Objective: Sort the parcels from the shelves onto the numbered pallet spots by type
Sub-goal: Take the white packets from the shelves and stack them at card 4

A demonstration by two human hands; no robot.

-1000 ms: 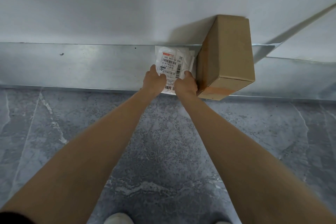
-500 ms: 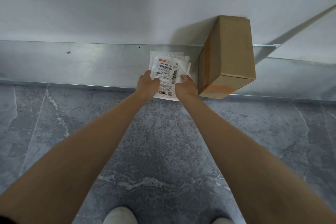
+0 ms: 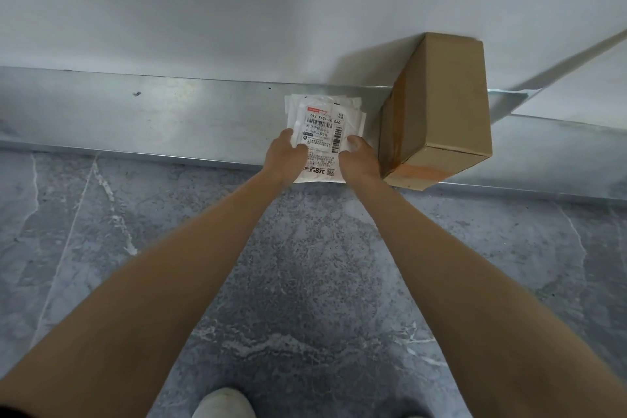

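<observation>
From the head view, a flat white plastic pouch [image 3: 324,119], crinkled and slightly glossy, carries a printed label with barcodes and black text. It lies just left of the cardboard box [image 3: 451,95], apart from it by a thin gap. The box is a plain brown rectangular carton with tan tape along its seam, and it stands on the smooth white shelf [image 3: 203,27]. The near end of the pouch hangs out past the shelf's dull galvanised metal lip [image 3: 135,119].

The left grip [image 3: 286,154] clamps the pouch's near left edge and the right grip [image 3: 359,159] clamps its near right edge beside the box. Both thumbs lie on top and the fingers are hidden beneath. Below the box spreads a grey veined stone floor [image 3: 305,282], with a white shoe [image 3: 222,404] at the bottom.

A second ago the pouch lay against the box's side, further in on the shelf. It now sits away from the box and nearer the person.
</observation>
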